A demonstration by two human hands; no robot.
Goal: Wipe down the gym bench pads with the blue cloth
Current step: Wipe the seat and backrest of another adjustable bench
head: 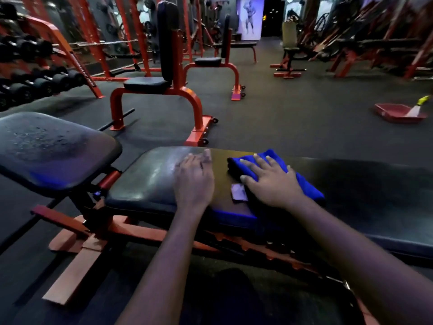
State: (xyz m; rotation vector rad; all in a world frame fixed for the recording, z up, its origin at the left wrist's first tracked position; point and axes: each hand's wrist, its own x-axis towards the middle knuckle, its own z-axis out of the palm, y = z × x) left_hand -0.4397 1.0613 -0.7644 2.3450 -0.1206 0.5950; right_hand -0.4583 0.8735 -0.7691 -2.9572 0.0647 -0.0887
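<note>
Two black pads form the surface: a seat pad [46, 148] at left, a long back pad [145, 179] beside it, dumbbells [35, 83] racked far left. The left hand [194, 181] rests flat on the back pad, fingers together. The right hand [269, 181] presses the blue cloth [307, 187] onto the same pad, fingers spread. A red dustpan [398, 112] lies on the floor, right.

Black bench pad [150, 174], blue cloth [309, 190] atop
</note>
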